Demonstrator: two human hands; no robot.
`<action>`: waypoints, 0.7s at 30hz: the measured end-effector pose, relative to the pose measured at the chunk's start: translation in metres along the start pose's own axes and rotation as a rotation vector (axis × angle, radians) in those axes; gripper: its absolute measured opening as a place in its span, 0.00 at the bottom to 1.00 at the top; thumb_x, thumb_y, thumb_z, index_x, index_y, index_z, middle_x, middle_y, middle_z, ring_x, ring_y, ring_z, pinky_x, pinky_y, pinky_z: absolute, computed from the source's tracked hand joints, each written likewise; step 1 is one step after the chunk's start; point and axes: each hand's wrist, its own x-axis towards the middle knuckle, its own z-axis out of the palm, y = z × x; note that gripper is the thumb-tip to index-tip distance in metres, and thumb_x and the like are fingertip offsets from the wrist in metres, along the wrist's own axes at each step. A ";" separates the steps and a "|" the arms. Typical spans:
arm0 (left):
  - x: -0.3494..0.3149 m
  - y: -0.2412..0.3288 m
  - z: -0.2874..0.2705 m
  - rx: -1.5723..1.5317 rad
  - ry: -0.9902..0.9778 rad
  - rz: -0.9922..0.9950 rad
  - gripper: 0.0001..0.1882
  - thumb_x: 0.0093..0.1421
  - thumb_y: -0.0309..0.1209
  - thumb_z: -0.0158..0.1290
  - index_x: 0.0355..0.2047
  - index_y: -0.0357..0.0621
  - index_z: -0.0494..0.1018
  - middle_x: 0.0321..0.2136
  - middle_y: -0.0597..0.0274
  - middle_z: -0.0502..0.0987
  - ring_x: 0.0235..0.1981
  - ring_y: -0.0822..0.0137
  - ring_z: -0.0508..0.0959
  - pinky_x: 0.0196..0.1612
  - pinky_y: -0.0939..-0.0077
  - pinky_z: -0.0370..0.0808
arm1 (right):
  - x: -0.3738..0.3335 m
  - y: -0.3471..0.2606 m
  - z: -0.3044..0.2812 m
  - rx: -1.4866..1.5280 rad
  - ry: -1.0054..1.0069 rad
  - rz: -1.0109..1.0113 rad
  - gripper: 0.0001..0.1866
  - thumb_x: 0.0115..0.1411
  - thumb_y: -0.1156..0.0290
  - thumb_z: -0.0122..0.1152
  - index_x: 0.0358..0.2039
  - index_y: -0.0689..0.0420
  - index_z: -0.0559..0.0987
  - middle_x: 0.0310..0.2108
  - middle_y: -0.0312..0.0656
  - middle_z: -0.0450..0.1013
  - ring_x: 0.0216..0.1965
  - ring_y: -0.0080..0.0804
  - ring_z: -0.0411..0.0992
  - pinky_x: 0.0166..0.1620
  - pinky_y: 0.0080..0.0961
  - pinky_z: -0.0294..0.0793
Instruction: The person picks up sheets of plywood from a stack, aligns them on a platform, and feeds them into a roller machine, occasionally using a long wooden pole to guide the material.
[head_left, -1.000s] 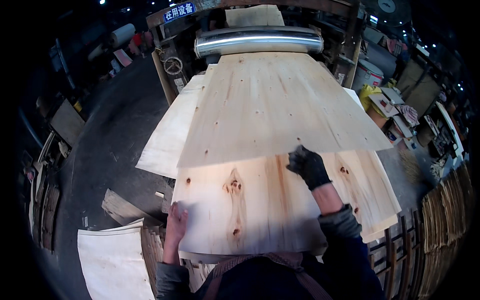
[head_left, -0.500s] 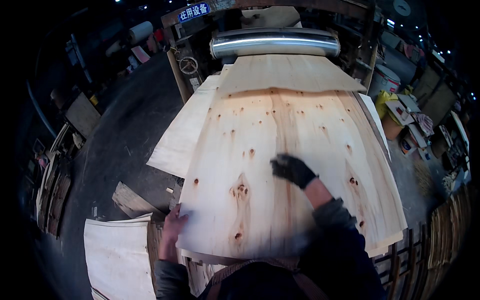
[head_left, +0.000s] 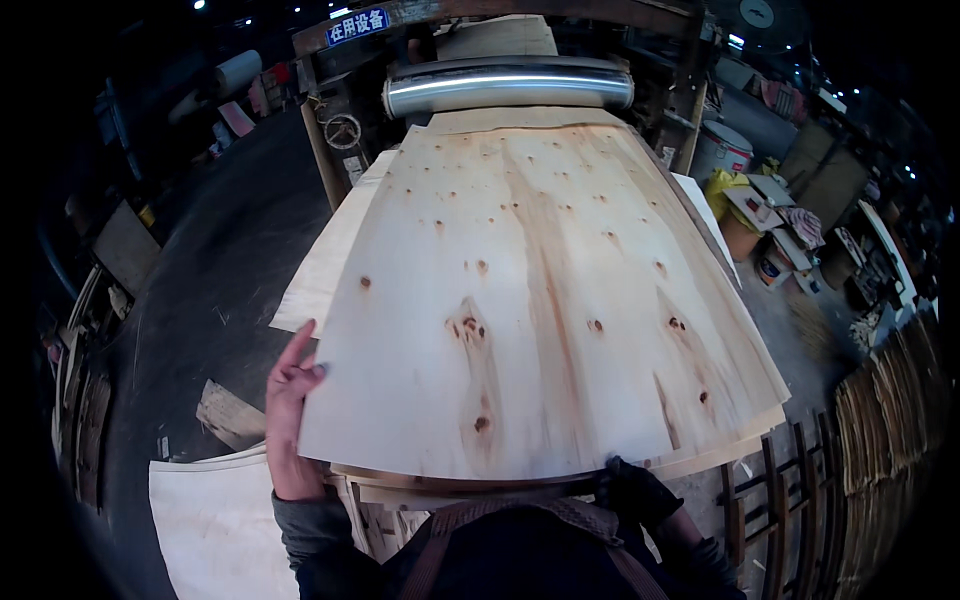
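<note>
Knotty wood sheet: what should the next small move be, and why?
Probably lift the near edge of the knotty wood sheet slightly: the gloved right hand is at that edge, the bare left hand at the left one, and another sheet lies between it and the metal roller, so pushing could wait.

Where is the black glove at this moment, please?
In the head view, the black glove is low and right of centre, worn on the person's right hand, at the near edge of the top wood sheet.
</note>
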 end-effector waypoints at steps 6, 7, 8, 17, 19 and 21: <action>0.012 -0.004 -0.019 -0.043 -0.003 0.041 0.28 0.53 0.24 0.47 0.55 0.36 0.56 0.28 0.60 0.75 0.25 0.72 0.76 0.31 0.82 0.73 | -0.007 -0.020 0.056 -0.488 0.199 -0.457 0.21 0.58 0.53 0.49 0.16 0.55 0.67 0.09 0.34 0.58 0.14 0.28 0.61 0.25 0.26 0.65; 0.020 -0.017 -0.036 -0.018 0.001 -0.002 0.27 0.54 0.26 0.47 0.55 0.36 0.56 0.28 0.61 0.74 0.26 0.73 0.75 0.31 0.82 0.73 | 0.000 -0.027 0.060 -0.348 0.158 -0.466 0.19 0.58 0.56 0.50 0.16 0.53 0.65 0.10 0.34 0.59 0.14 0.27 0.59 0.24 0.27 0.65; 0.030 -0.031 -0.055 0.016 0.015 -0.043 0.27 0.56 0.28 0.47 0.55 0.36 0.56 0.28 0.61 0.74 0.27 0.74 0.75 0.32 0.83 0.72 | 0.008 -0.038 0.073 -0.168 0.103 -0.485 0.15 0.58 0.60 0.51 0.18 0.53 0.67 0.12 0.34 0.62 0.15 0.28 0.62 0.26 0.29 0.68; 0.007 -0.177 -0.132 1.339 0.069 0.171 0.30 0.54 0.39 0.51 0.51 0.30 0.60 0.50 0.40 0.64 0.51 0.49 0.65 0.52 0.63 0.63 | 0.145 -0.166 0.147 -0.306 -0.152 -0.461 0.06 0.56 0.66 0.53 0.28 0.53 0.72 0.24 0.39 0.71 0.26 0.33 0.71 0.38 0.37 0.75; -0.003 -0.185 -0.115 1.608 0.017 0.297 0.30 0.52 0.37 0.53 0.51 0.30 0.60 0.51 0.36 0.61 0.53 0.44 0.62 0.54 0.61 0.61 | 0.176 -0.183 0.165 -0.348 -0.150 -0.570 0.05 0.56 0.66 0.53 0.28 0.53 0.72 0.25 0.39 0.71 0.28 0.34 0.71 0.38 0.37 0.75; -0.015 -0.171 -0.073 1.716 0.056 0.241 0.30 0.50 0.34 0.54 0.50 0.30 0.60 0.51 0.33 0.59 0.53 0.40 0.59 0.55 0.58 0.59 | 0.222 -0.217 0.165 -0.218 -0.264 -0.551 0.07 0.57 0.67 0.51 0.31 0.57 0.72 0.27 0.43 0.72 0.26 0.33 0.72 0.34 0.34 0.77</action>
